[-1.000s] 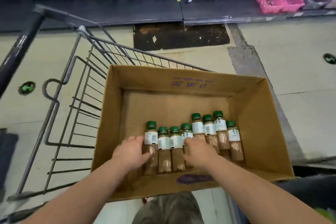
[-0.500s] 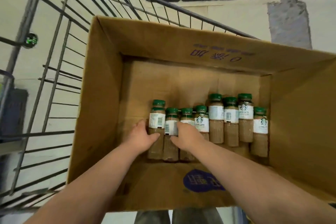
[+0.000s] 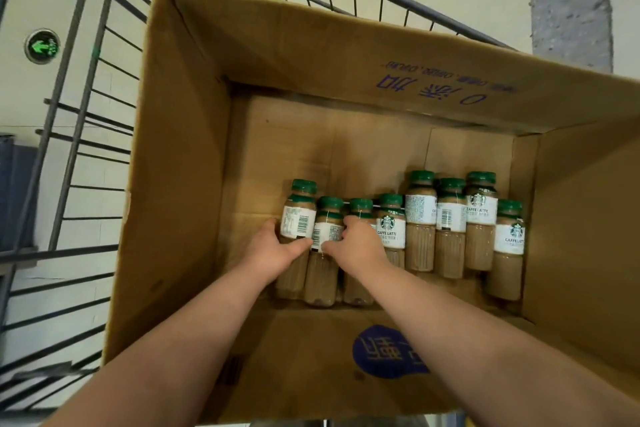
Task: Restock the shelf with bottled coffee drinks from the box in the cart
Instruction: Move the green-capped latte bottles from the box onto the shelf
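A cardboard box (image 3: 180, 184) is sitting open inside a wire cart (image 3: 79, 114), and eight bottled coffee drinks (image 3: 450, 222) are standing upright in a line along its near side. Each has a green cap, a white label and tan liquid, and some labels read "CAFFE LATTE". The far half of the box bottom is showing bare cardboard.

Both forearms are reaching into the box from the near edge. The left hand (image 3: 273, 250) is gripping the leftmost bottle (image 3: 300, 215): its fingers are curling around the bottle's left side and its thumb is lying across the lower edge of the label. The right hand (image 3: 356, 246) is closing over the third bottle (image 3: 360, 206), with its fingers hooking over the shoulder just below the cap. Its thumb is stretching left onto the label of the second bottle (image 3: 329, 230). That bottle is standing between the two hands and touching both neighbours. All three bottles are resting on the box bottom.

The fourth bottle (image 3: 391, 229) is standing just right of the right hand. Four more are standing to its right, packed side by side, and the last is close to the right wall.

Purple print is showing on the far flap (image 3: 433, 94) and the near flap (image 3: 384, 354). A round green arrow marker (image 3: 42, 46) is lying on the pale floor (image 3: 20, 87) to the left of the cart.
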### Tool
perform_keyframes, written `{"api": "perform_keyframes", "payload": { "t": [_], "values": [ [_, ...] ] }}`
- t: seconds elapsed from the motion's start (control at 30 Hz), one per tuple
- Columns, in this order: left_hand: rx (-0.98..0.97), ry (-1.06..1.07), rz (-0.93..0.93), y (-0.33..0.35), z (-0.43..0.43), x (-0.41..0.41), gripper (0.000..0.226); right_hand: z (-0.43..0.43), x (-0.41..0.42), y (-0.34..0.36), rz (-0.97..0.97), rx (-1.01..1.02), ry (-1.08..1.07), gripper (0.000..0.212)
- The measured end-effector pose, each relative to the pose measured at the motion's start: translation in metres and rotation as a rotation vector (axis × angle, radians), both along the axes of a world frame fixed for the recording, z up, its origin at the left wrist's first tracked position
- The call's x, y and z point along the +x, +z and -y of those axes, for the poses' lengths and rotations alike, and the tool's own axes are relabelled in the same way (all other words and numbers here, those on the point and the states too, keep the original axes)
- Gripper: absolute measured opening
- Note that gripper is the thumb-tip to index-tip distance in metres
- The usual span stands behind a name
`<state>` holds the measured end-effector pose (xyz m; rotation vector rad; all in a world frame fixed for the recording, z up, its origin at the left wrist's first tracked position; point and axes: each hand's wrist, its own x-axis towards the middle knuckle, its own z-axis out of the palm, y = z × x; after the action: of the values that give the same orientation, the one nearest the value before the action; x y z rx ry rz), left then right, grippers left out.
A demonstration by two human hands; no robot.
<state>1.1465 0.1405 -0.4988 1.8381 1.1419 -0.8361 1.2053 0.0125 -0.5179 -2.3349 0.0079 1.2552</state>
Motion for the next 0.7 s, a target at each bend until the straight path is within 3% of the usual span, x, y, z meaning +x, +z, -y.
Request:
{"api": "perform_keyframes", "payload": {
  "t": [0.23,0.4,0.7],
  "values": [
    [0.026,0.106,0.06,-0.014,0.004,-0.003,0.063,-0.017,-0.014,-0.001,-0.015,0.06,-0.066,0.079],
    [0.041,0.108,0.075,-0.019,0.001,-0.007,0.066,-0.021,-0.015,-0.006,-0.023,-0.011,-0.026,0.071],
    [-0.021,0.12,0.074,-0.014,-0.006,-0.007,0.063,-0.016,-0.013,-0.006,-0.074,0.125,-0.084,0.082]
  ]
}}
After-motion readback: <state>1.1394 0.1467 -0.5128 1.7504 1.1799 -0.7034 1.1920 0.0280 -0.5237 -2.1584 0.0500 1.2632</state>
